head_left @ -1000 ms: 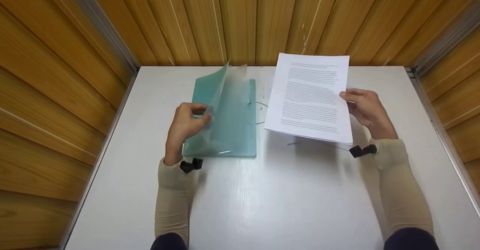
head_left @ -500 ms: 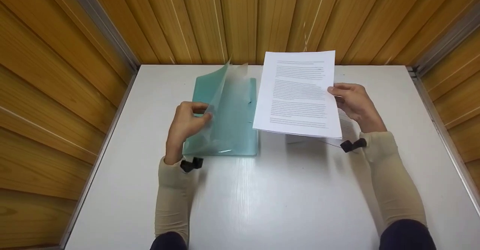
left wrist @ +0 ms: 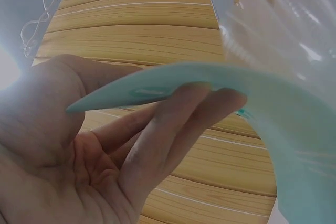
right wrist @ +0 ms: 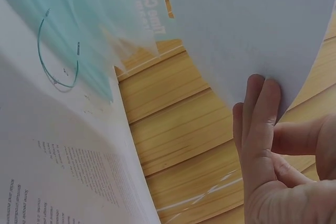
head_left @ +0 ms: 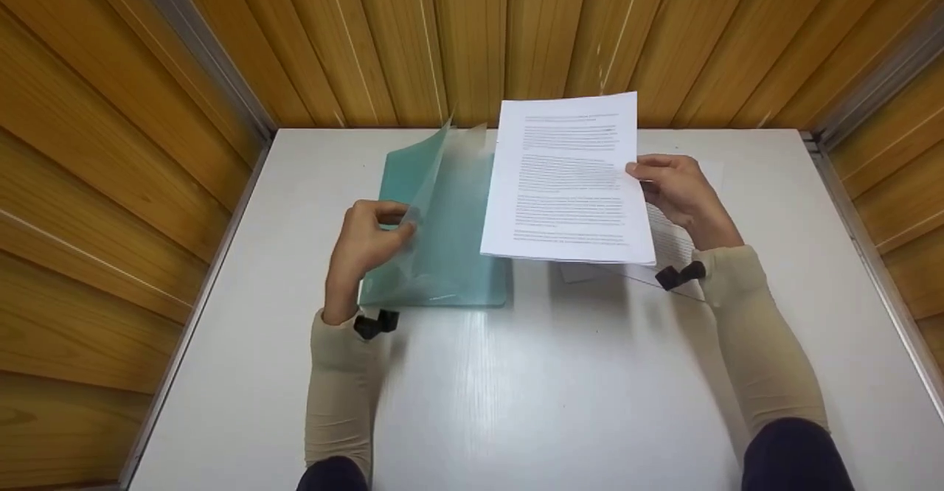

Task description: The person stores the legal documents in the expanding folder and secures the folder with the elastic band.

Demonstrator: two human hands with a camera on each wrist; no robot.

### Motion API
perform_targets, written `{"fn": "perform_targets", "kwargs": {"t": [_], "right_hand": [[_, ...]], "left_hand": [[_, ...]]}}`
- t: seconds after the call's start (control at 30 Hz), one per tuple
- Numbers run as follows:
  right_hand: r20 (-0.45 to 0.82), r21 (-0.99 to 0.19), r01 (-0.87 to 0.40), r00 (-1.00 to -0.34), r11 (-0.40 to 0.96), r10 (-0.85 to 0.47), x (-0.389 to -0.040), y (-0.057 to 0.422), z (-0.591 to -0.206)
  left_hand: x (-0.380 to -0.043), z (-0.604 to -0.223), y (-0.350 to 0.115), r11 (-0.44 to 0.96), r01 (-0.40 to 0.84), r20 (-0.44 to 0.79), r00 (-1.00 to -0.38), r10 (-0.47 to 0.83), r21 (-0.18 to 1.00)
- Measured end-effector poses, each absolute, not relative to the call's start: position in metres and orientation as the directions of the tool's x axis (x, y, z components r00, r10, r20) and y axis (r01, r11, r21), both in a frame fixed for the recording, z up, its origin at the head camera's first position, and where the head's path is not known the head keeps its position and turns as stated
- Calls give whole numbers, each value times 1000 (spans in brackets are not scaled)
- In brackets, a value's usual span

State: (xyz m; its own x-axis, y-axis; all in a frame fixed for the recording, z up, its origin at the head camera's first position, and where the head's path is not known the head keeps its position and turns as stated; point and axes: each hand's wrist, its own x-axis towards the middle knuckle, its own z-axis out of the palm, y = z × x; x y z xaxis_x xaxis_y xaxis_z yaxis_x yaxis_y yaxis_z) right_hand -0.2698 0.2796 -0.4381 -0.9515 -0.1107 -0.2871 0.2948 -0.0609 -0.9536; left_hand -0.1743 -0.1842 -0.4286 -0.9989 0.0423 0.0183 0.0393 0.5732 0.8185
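Note:
A translucent green plastic folder (head_left: 464,255) lies on the left of the white table, its cover raised. My left hand (head_left: 369,237) pinches the cover's left edge between thumb and fingers; in the left wrist view the green cover (left wrist: 210,74) bends over the fingertips. My right hand (head_left: 678,189) holds a thin stack of printed paper (head_left: 568,181) by its right edge, thumb on top and fingers beneath. The stack is above the table, and its left side overlaps the folder's right edge in the head view. A thin elastic cord (right wrist: 39,40) loops out from the folder in the right wrist view.
More printed sheets (head_left: 671,240) lie on the table under my right hand, partly hidden by the held stack. Wood-plank walls (head_left: 472,41) rise behind the table and on both sides. The white table (head_left: 472,395) stretches toward my body.
My right hand has carried the paper stack left and slightly away from me, so it now overlaps the folder and bares the sheets below. My left hand keeps the cover raised in place.

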Motion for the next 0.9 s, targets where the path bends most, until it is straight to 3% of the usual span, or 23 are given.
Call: {"fn": "perform_targets", "kwargs": {"t": [0.9], "right_hand": [[-299,-954,295,-943,54,-144,-286,240,-438]], "left_hand": [[-176,-429,-183,562,47,26,-999,45,826]]}}
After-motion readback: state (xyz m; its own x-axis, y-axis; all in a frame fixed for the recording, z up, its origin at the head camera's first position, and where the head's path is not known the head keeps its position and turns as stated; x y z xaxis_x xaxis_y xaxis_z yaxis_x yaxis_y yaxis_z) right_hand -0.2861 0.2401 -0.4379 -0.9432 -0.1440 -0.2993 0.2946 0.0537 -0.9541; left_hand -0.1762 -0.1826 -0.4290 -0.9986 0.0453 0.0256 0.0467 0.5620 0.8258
